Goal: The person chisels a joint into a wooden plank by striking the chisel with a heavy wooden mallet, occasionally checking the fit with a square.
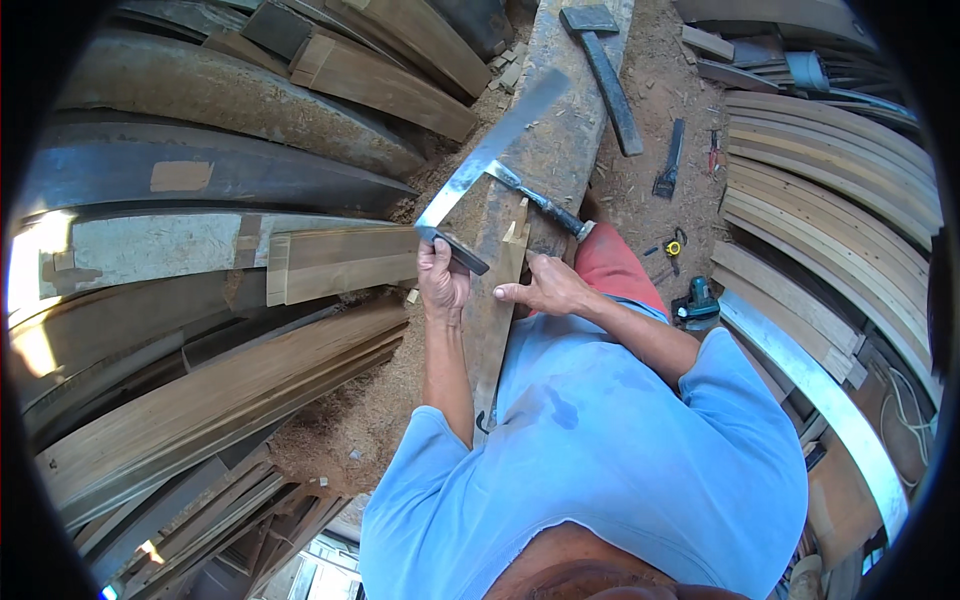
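Note:
My left hand [443, 282] pinches a try square [478, 172] near its corner, where the dark stock meets the long shiny blade. The blade slants up and away over the bench, its far end blurred. My right hand [552, 286] grips a narrow piece of wood [510, 262], with the thumb across its face and the other fingers partly hidden. A cut, pointed tongue stands at the far end of this piece. Just beyond it, a chisel [545, 206] lies on the worn workbench [535, 140], its handle end close to my red-clad leg.
A mallet [606, 75] lies at the bench's far end. On the shavings-covered floor to the right are a flat dark tool [670, 160], red-handled pliers [713, 152], a yellow tape measure [674, 247] and a green power tool [697, 300]. Stacked boards [230, 390] line both sides.

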